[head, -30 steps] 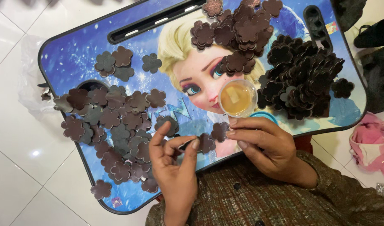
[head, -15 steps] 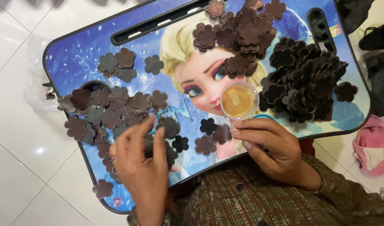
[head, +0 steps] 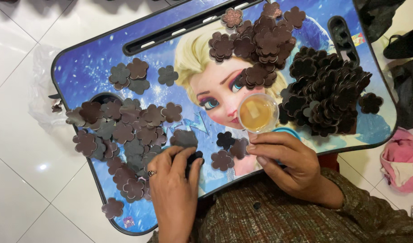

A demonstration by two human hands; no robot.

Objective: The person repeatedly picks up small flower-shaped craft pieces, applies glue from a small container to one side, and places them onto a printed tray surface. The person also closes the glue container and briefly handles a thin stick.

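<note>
Dark flower cutout (head: 194,158) under left hand (head: 172,189) fingertips (right hand (head: 287,164) well apart).

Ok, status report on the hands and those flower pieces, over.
Left hand pressed down on a dark flower cutout on the lap tray. Right hand beside the small cup of amber liquid. Loose cutouts crowd the left hand.

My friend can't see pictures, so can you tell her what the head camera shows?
A person's left hand presses on dark flower-shaped cutouts scattered over a blue cartoon-printed lap tray, while the right hand rests beside a small clear cup of amber liquid. A bigger pile of cutouts lies on the tray's right side, above a white tiled floor.
</note>
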